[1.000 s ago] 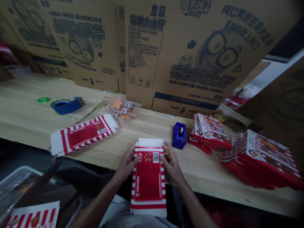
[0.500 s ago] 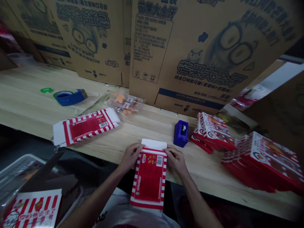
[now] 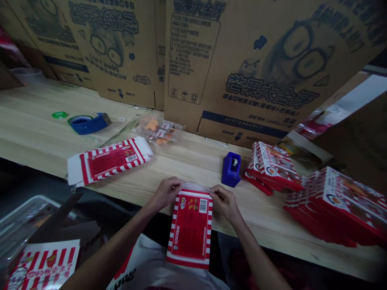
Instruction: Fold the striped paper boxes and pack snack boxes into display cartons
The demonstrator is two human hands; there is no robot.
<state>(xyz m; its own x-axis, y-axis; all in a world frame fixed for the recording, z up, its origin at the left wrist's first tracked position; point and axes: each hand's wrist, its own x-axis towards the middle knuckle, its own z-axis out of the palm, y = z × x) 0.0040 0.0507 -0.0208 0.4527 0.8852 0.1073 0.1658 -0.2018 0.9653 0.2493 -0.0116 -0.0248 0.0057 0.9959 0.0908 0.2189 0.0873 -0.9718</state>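
Note:
A flat red-and-white striped carton (image 3: pixel 191 227) lies between my two hands at the table's front edge, its printed panel with barcode facing up. My left hand (image 3: pixel 167 192) pinches the carton's far left corner. At the far right corner, the fingers of my right hand (image 3: pixel 224 200) are closed on it too. The white end flap (image 3: pixel 196 187) between them looks tilted upward. A blue tape dispenser (image 3: pixel 231 169) stands just beyond my right hand.
A stack of flat cartons (image 3: pixel 110 161) lies left. Folded cartons (image 3: pixel 338 205) are piled right. Behind stand large cardboard boxes (image 3: pixel 242 80). Clear bags with orange pieces (image 3: pixel 160 129), a blue tape cutter (image 3: pixel 89 123) and a green tape ring (image 3: pixel 59 115) lie on the table. A plastic bin (image 3: pixel 36 201) is lower left.
The carton's white far flap, flat and fully showing before, now appears foreshortened and bent up. Both hands keep their hold at its corners; my left hand has shifted slightly.

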